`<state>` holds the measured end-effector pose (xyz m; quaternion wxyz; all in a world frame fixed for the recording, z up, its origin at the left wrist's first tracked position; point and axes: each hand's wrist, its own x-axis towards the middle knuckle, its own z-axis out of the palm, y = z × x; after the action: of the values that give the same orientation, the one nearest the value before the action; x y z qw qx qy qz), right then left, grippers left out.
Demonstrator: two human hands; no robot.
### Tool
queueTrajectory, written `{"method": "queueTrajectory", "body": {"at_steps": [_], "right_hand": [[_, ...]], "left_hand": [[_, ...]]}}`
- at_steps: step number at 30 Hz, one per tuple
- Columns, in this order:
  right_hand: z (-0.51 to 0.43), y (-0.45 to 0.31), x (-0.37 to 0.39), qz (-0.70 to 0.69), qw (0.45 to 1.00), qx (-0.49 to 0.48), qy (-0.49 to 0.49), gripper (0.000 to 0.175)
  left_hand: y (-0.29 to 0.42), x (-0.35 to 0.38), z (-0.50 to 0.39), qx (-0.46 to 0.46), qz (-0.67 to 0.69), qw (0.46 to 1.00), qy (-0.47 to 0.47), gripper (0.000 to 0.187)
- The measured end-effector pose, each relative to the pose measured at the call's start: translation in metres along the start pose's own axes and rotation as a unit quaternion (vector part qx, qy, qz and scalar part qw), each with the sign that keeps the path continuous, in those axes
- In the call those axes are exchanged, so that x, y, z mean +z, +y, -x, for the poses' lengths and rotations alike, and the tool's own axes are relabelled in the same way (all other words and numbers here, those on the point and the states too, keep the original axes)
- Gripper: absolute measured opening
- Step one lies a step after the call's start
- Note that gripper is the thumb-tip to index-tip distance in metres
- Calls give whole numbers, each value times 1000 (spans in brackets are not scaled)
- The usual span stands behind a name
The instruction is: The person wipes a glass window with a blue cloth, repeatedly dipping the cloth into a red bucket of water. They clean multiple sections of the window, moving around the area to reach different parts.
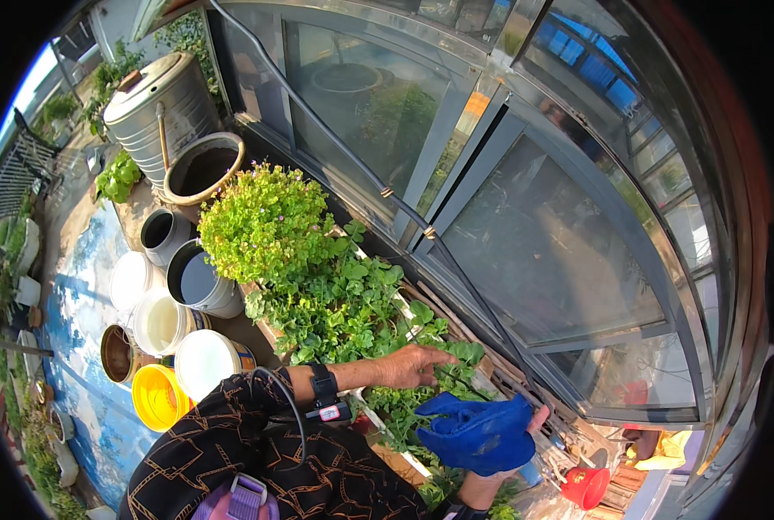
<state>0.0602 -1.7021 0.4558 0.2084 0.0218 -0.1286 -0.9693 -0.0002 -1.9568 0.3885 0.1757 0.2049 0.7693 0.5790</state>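
Leafy green plants (341, 305) fill a long planter box with a white rim (400, 445). Over its near part reaches my left hand (413, 367), bare, with a band at the wrist and its fingers bent close to the leaves; whether they pinch anything is unclear. My right hand (481, 432) holds a blue cloth (474, 432), bunched so that it hides most of the fingers. A thin dark stem or rod (461, 382) lies between the two hands. Beyond the leaves stands a bushy plant with small pinkish flowers (266, 224).
White buckets (208, 364), a yellow bucket (160, 396) and grey buckets (198, 276) stand left. Behind them are a large round pot (204, 169) and a lidded tank (165, 97). A black hose (335, 140) crosses before glass doors (556, 253). A red bucket (585, 487) sits lower right.
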Motion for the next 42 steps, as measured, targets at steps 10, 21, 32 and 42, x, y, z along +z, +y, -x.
{"method": "queueTrajectory", "body": {"at_steps": [10, 21, 32, 42], "right_hand": [[-45, 19, -10, 252, 964, -82, -33, 45], [-37, 8, -19, 265, 958, -98, -41, 46], [-36, 7, -14, 217, 972, -86, -21, 45], [-37, 21, -13, 287, 948, -141, -3, 50]], "left_hand": [[83, -144, 42, 184, -21, 893, 410, 33], [113, -184, 61, 245, -175, 786, 539, 35], [134, -192, 49, 231, -229, 798, 508, 36], [136, -191, 37, 215, -298, 816, 447, 32]]}}
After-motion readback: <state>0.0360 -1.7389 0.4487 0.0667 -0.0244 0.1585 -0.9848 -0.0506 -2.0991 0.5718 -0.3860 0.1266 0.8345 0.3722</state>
